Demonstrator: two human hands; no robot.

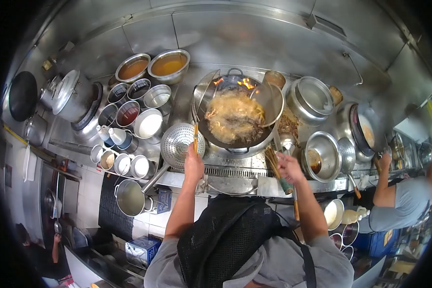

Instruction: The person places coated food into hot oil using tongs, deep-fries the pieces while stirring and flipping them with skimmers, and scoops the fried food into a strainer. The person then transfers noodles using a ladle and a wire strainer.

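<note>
A black two-handled wok (236,150) holds a large mass of golden, bubbling food, with small flames at its far rim. My left hand (193,165) is closed around the wooden handle of a wire strainer (205,96), which stands tilted at the wok's left side. Over the right rim hangs a second round strainer (272,102); its handle runs down to my right hand (290,169), closed and slightly blurred. A bamboo brush (277,169) and a ladle (287,141) with a wooden-ended handle lie beside and partly beneath that hand.
A perforated skimmer (183,145) rests left of the wok. Farther left stand sauce containers (129,114) and two bowls of amber liquid (169,68). Metal bowls (323,157) and pots (314,98) sit right. A co-worker in a grey shirt (402,204) stands at far right, another person lower left.
</note>
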